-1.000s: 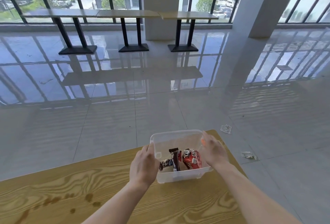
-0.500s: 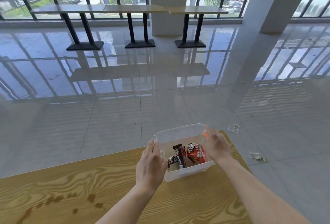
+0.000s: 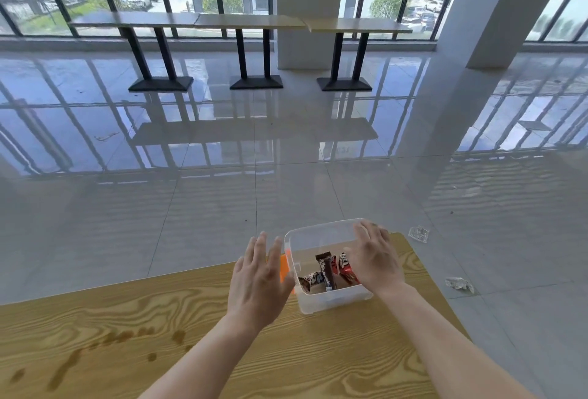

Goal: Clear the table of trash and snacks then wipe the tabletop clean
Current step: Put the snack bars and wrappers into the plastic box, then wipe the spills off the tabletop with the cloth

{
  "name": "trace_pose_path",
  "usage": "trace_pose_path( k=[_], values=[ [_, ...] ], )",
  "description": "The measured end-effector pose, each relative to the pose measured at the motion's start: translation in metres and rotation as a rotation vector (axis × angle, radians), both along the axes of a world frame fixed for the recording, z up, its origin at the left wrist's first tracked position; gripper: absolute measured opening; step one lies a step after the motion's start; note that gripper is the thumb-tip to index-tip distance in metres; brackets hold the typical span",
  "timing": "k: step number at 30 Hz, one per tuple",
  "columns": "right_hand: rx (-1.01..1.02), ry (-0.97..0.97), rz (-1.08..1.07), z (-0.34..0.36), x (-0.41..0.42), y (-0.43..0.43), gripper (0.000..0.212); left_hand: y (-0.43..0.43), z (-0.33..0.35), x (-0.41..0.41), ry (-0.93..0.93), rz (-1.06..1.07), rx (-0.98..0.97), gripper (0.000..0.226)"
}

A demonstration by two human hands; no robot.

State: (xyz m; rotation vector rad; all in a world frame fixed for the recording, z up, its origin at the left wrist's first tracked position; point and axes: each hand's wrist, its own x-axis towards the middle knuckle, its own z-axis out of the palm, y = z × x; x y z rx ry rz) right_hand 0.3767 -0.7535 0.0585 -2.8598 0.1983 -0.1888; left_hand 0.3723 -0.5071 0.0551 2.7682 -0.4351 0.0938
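Observation:
A clear plastic box with an orange latch stands at the far right corner of the wooden table. Several snack packets, red, dark and white, lie inside it. My left hand hovers just left of the box, fingers spread and holding nothing. With its fingers stretched out, my right hand lies over the box's right rim and grips nothing. It hides part of the red packet.
Brown spill stains mark the tabletop at the near left. Two crumpled wrappers lie on the glossy tiled floor right of the table. Three tables stand by the far windows, and a white pillar rises at the right.
Both hands held the box by its sides and slid it toward the table's far right corner. Now they have let go and the fingers are spread.

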Motion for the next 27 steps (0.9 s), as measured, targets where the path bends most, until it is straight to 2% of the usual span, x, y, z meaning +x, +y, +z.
trace_pose_path(
  k=[5,19,27],
  values=[
    [0.078,-0.031,0.102,0.015,-0.007,0.057,0.054,0.052,0.011,-0.021,-0.030,0.076,0.035,0.070],
    [0.070,-0.069,0.424,0.040,-0.033,0.272,0.060,0.248,0.031,-0.099,-0.011,0.298,0.116,0.074],
    [0.139,0.040,0.639,0.008,-0.057,0.436,0.060,0.398,0.008,-0.176,0.020,0.542,0.122,0.071]
  ],
)
